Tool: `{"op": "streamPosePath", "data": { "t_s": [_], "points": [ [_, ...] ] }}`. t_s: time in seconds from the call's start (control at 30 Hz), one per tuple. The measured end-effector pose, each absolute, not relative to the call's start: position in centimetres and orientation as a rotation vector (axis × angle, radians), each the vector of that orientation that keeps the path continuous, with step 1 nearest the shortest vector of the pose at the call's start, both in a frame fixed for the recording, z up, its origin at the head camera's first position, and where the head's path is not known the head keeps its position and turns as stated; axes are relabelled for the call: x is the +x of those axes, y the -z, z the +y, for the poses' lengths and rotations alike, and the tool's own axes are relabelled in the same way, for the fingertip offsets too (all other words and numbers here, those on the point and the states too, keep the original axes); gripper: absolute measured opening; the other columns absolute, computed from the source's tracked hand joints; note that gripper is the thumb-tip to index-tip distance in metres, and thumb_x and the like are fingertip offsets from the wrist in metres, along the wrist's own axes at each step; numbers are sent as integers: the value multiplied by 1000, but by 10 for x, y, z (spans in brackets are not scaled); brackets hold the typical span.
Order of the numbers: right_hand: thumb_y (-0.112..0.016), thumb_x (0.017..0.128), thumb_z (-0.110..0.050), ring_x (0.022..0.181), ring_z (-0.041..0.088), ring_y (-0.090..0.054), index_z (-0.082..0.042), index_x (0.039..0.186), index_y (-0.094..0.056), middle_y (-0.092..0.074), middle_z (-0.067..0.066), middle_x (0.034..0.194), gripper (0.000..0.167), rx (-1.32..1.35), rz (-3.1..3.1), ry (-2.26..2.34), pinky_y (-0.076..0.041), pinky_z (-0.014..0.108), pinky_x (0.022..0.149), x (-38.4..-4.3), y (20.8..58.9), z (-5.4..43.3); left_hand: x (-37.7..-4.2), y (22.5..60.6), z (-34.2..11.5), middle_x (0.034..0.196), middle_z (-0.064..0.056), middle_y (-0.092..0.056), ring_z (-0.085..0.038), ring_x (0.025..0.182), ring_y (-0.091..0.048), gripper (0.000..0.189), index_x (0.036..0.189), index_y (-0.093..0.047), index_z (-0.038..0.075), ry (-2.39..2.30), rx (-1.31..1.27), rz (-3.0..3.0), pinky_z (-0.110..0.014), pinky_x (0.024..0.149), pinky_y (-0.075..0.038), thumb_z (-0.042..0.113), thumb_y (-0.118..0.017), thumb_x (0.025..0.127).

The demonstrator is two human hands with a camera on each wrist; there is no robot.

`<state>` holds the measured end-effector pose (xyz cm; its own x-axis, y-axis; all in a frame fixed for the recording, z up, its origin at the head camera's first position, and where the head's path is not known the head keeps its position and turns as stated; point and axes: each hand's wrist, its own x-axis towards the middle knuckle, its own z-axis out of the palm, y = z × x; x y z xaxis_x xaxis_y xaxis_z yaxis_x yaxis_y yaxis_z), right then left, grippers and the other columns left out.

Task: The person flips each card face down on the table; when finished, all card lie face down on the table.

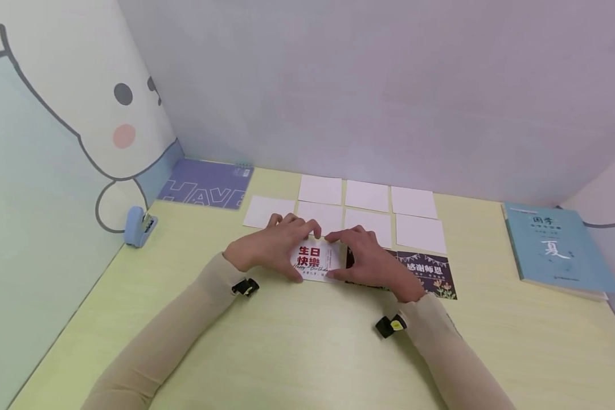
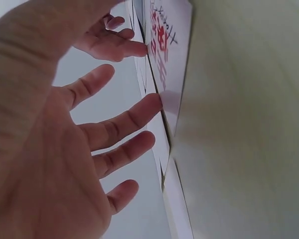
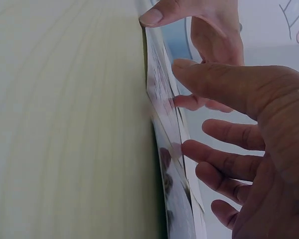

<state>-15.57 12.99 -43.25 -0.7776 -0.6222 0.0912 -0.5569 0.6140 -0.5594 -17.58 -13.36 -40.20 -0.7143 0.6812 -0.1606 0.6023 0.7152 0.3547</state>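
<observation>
A white greeting card (image 1: 311, 259) with red Chinese characters and "Happy Birthday" lies on the table between my hands. My left hand (image 1: 274, 245) spans its left side, a finger at the far edge and the thumb at the near left corner. Likewise my right hand (image 1: 369, 259) holds the right side, its thumb by the near right corner. Fingertips (image 2: 154, 101) of the left hand touch the card edge in the left wrist view. To the right lie two dark cards, one (image 1: 425, 273) with white characters and flowers, the other mostly hidden under my right hand.
Several blank white cards (image 1: 367, 196) lie in rows behind the hands. A purple booklet (image 1: 207, 183) is at the back left, with a blue stapler (image 1: 139, 226) near the left wall. On the right rests a blue book (image 1: 558, 247). Walls enclose the pale yellow table (image 1: 297, 353).
</observation>
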Motion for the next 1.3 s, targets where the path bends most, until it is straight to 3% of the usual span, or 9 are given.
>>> {"op": "streamPosePath", "data": {
  "t_s": [0.2, 0.4, 0.83, 0.97, 1.1, 1.2, 1.3],
  "points": [
    [-96, 77, -41, 134, 32, -49, -14, 152, -56, -64, 5, 151, 89, -967, 2732, 793, -33, 55, 106, -154, 431, 131, -178, 400, -135, 118, 1, -60, -19, 111, -51, 88, 136, -41, 26, -443, 1002, 2643, -52, 105, -30, 40, -98, 70],
    [-96, 78, -38, 139, 34, -44, -16, 157, -50, -57, 5, 157, 93, -918, 2732, 783, -31, 57, 111, -154, 428, 132, -181, 395, -138, 121, -1, -61, -13, 102, -57, 85, 134, -41, 24, -506, 1019, 2638, -57, 109, -28, 35, -98, 71],
    [-98, 74, -28, 129, 36, -48, -11, 163, -31, -61, 12, 148, 113, -992, 2756, 966, -28, 57, 110, -156, 424, 132, -178, 398, -129, 109, 5, -65, -15, 99, -59, 79, 136, -48, 25, -548, 1110, 2653, -49, 105, -37, 36, -97, 74],
    [-98, 75, -31, 132, 39, -48, -15, 164, -28, -59, 12, 152, 114, -1016, 2746, 1037, -29, 58, 111, -155, 423, 134, -177, 396, -130, 116, 3, -65, -17, 102, -60, 83, 142, -47, 25, -598, 1126, 2627, -46, 100, -40, 34, -96, 76],
    [-96, 78, -36, 142, 36, -46, -26, 167, -24, -54, 8, 157, 115, -1002, 2712, 1191, -32, 61, 116, -156, 421, 136, -177, 395, -133, 128, -1, -61, -17, 100, -61, 90, 156, -44, 32, -690, 1158, 2592, -37, 91, -51, 31, -93, 80],
    [-94, 82, -31, 147, 35, -46, -29, 169, -21, -52, 8, 160, 114, -1020, 2654, 1330, -32, 68, 119, -157, 420, 138, -178, 395, -136, 134, -6, -55, -18, 99, -63, 91, 161, -43, 39, -758, 1197, 2578, -30, 83, -57, 30, -90, 83],
    [-91, 85, -24, 149, 38, -46, -28, 170, -19, -52, 10, 162, 112, -1025, 2591, 1427, -30, 73, 120, -158, 420, 140, -178, 394, -137, 138, -8, -51, -21, 101, -65, 85, 158, -48, 43, -815, 1214, 2579, -33, 83, -60, 30, -87, 84]
  ]
}}
